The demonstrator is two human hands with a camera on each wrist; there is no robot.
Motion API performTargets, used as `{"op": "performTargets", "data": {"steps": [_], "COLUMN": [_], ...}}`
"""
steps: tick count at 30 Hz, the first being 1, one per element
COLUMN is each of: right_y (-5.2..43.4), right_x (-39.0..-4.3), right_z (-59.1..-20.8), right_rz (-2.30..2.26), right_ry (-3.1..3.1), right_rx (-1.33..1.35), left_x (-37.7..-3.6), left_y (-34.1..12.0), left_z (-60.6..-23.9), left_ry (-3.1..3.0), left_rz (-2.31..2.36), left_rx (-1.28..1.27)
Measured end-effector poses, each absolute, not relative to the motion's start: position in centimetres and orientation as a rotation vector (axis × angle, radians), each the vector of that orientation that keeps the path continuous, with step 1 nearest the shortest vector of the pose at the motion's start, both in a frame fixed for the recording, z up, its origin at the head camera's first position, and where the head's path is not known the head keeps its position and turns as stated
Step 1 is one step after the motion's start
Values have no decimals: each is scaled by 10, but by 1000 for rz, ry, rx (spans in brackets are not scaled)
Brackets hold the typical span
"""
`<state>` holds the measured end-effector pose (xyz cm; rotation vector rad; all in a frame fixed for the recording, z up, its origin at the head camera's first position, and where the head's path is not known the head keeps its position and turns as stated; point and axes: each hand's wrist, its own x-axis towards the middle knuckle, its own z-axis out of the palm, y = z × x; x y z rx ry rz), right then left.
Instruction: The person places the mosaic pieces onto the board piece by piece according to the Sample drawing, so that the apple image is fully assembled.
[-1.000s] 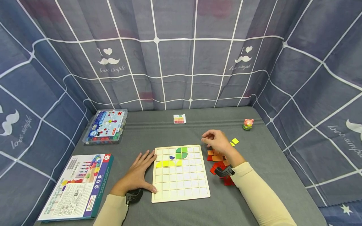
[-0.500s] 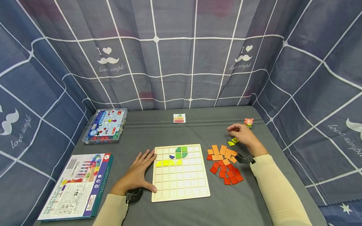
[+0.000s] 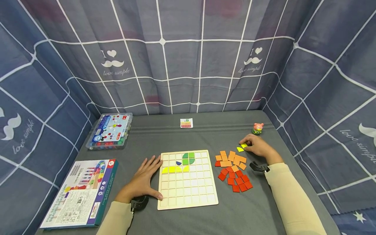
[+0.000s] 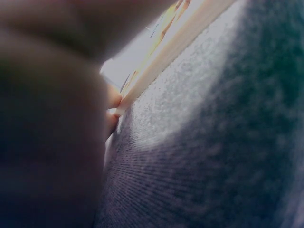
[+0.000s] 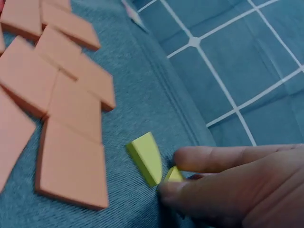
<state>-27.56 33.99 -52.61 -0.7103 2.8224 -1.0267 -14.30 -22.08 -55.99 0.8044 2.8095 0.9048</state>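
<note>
We see a grey felt-like table (image 3: 205, 130) walled in by blue checked cloth, and on it a pale wooden grid board (image 3: 188, 195), square, with a few green and yellow pieces and one blue one set in its upper cells. Our left hand (image 3: 144, 182) lies flat with straight fingers on the cloth, its thumb and fingertips against the board's left edge. To the right of the board lies a loose heap of flat orange and red tiles (image 3: 233, 171), smooth squares and diamonds. Beyond the heap our right hand (image 3: 258, 147) is lowered to the cloth, fingers nearly closed, pinching a small yellow tile (image 5: 173, 175) between thumb and forefinger; most of it is hidden by the fingertips. Just beside it, apart from the fingers, lies a yellow wedge-shaped piece (image 5: 146, 156) with one curved edge, on the side toward the orange tiles
</note>
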Motion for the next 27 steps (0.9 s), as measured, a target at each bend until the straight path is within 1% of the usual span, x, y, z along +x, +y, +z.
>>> {"op": "performTargets", "data": {"steps": [4,8,13,21,27], "right_y": [338,332,314,263,221], "right_x": [-275,-274,-269,-254,-236], "right_z": [-529,-529,-524,-518,-513], "right_rz": [-979,-986,-1049,-1220,-1324], "right_ry": [2900,2958,2996,2907,2768], "right_rx": [-705,-607,-552,-743,-837], "left_x": [-144,-144,-144,-143,-143], "left_y": [-219,-219,-219,-220,-219], "left_z": [-560,-560,-562,-564,-562], "left_ry": [2806,2808,2811,2820,2814], "left_rz": [904,897,908,919,902], "left_rx": [796,798,819,855,824]}}
